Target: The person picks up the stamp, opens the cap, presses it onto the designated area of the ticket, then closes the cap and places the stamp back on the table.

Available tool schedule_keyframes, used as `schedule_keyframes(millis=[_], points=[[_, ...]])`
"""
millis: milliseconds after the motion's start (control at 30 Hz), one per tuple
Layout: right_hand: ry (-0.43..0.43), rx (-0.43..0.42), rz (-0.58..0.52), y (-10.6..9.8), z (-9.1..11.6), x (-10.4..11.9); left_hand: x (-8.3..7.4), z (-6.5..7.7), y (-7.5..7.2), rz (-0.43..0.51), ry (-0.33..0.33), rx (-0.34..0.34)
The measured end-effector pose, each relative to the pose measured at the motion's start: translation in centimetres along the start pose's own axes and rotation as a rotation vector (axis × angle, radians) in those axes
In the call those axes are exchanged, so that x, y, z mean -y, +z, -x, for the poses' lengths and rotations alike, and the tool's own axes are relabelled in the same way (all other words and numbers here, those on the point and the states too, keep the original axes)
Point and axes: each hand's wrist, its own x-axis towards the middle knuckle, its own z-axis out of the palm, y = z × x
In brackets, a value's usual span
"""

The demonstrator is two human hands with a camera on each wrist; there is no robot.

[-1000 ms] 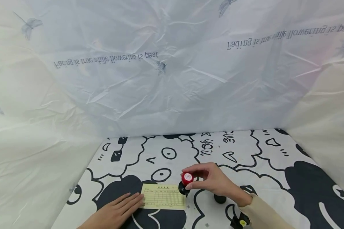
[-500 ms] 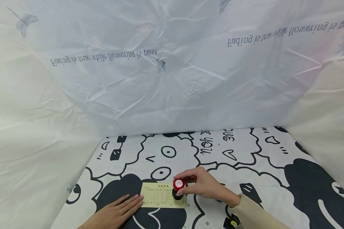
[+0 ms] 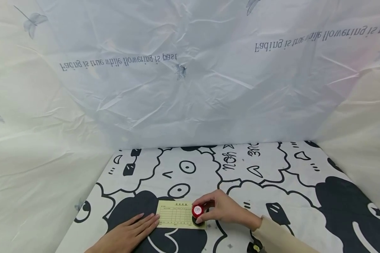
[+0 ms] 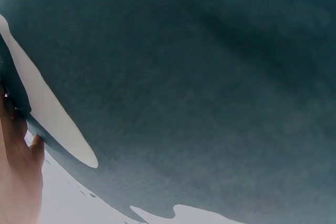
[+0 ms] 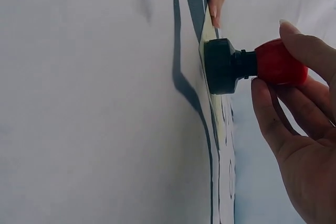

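A pale yellow printed form [image 3: 174, 215] with a table of ruled lines lies on the cloth in the head view. My left hand [image 3: 128, 232] rests flat with its fingertips on the form's left edge; part of that hand [image 4: 23, 174] shows at the left of its wrist view. With thumb and fingers, my right hand [image 3: 225, 211] holds the red knob of a stamp [image 3: 197, 211] over the form's right end. In the right wrist view the stamp's black base [image 5: 220, 66] stands against the paper, its underside hidden.
A white cloth [image 3: 240, 196] with black cartoon drawings covers the table. Pale plastic sheeting [image 3: 190, 105] with printed words and flowers rises behind it and along both sides. Near the right wrist is a small black item with a yellow spot [image 3: 255, 247].
My right hand has moved the stamp left and down, from the form's right edge onto its right part. My left hand stays where it was.
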Motion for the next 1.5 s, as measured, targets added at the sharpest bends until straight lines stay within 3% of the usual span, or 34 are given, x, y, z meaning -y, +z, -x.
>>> schedule_keyframes(millis=[367, 633, 767, 900, 1200, 1367, 1500], points=[[-0.024, 0.004, -0.002, 0.2, -0.3, -0.2, 0.3, 0.1, -0.4, 0.020, -0.007, 0.015], [0.005, 0.008, -0.046, 0.8, 0.2, -0.7, -0.3, 0.0, 0.2, -0.080, 0.052, -0.030], [0.005, 0.016, -0.043, 0.7, 0.2, -0.8, -0.5, -0.1, 0.4, -0.081, 0.058, -0.042], [-0.011, 0.035, -0.009, 0.6, 0.2, -0.6, -0.2, -0.2, 0.4, -0.073, 0.063, -0.045], [-0.068, 0.006, 0.130, 0.1, -0.9, 0.4, 1.5, -0.4, -0.8, 0.009, -0.005, 0.019], [-0.034, 0.000, 0.089, 0.1, -0.5, 0.4, 1.4, -0.7, -0.2, -0.060, 0.043, -0.028], [-0.013, 0.010, 0.041, 0.4, -0.1, 0.2, 1.1, -0.6, 0.8, -0.140, 0.095, -0.112]])
